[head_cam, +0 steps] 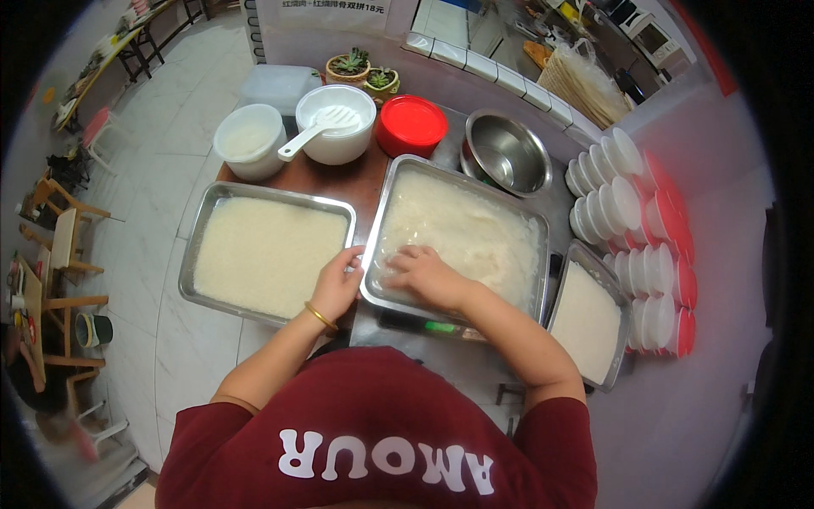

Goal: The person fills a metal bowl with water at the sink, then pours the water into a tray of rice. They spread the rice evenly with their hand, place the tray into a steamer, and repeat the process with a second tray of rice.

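Note:
A deep stainless steel tray [459, 240] before me holds pale rice grains under cloudy water. Dipped into its lower left part is my right hand [423, 273], fingers apart and slightly blurred, with no object seen in them. My left hand [338, 280], with a gold bangle at the wrist, grips this tray's left rim; some fingertips are hidden. Just left of that hand lies a second steel tray [191, 254], filled with a level layer of rice. Beneath the middle tray, part of a scale with a green display [440, 327] shows.
Behind the trays stand a white tub [251, 149], a white bowl [343, 149] with a slotted spatula [308, 137] across it, a red-lidded container [413, 124] and a steel pot [505, 153]. A narrower rice tray [585, 324] and stacked white bowls [626, 203] are at right.

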The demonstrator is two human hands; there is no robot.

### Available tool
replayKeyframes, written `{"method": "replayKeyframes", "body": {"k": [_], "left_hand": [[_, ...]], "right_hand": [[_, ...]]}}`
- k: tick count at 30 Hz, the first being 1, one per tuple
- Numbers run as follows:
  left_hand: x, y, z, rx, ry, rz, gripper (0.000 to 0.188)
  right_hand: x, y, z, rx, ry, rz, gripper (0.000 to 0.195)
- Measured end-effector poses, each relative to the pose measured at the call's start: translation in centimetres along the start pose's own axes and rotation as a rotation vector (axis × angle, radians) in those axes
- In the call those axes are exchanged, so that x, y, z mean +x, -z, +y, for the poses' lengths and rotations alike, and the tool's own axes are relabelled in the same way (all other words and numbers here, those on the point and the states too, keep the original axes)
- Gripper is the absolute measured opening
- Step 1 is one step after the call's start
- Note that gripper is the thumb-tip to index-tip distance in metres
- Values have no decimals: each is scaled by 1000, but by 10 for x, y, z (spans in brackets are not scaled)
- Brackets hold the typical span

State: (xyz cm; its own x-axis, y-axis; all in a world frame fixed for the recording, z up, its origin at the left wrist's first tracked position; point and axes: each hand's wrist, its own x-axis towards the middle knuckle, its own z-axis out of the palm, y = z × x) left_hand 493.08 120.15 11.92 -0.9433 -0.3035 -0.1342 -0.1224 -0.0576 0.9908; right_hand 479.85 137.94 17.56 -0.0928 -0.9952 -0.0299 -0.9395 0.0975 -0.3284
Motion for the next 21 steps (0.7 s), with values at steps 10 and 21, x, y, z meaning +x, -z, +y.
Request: {"method": "replayKeyframes", "body": {"k": [10, 21], "left_hand": [[2, 1, 4, -44, 46, -8, 35], [8, 4, -13, 37, -33, -17, 33]], "right_hand": [[-75, 20, 5, -123, -301, -44, 28], [-114, 27, 16, -98, -638, -11, 50]]}}
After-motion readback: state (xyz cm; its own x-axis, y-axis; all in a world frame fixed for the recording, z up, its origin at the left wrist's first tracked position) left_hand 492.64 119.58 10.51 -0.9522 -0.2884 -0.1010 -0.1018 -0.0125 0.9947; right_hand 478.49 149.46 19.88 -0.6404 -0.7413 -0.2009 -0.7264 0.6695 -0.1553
